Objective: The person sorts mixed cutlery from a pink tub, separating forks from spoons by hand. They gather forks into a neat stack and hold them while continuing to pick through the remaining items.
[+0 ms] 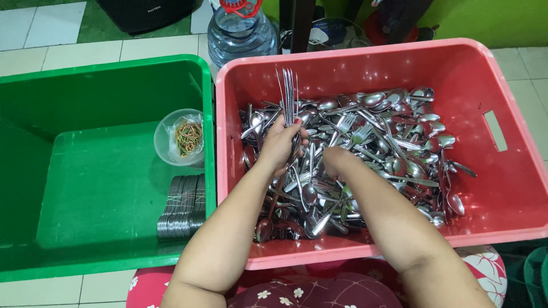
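Left hand point(281, 142) is closed round a bunch of forks point(289, 94), tines pointing up and away, held upright above the cutlery pile point(371, 148). Right hand point(337, 158) is knuckles-down in that pile, fingers buried among spoons and forks (cannot tell if they pinch anything or lie spread).

The pile fills the red crate point(496, 188), which sits on the person's lap side, touching the green crate point(114, 74) on its left. The red crate has a slot handle cut in its right wall.

In the green crate: a clear plastic cup point(171, 142) with a crumpled bag of coloured rubber bands point(188, 138) inside, standing against the wall next to the red crate. Just below it lies a banded stack of spoons point(182, 208), bowls nested, flat on the crate floor.

Behind the crates: a clear water jug point(240, 34) with a red cap ring, a black box point(145, 14) on green matting, white floor tiles point(63, 54). Floral red fabric point(319, 291) at bottom edge, under the arms.
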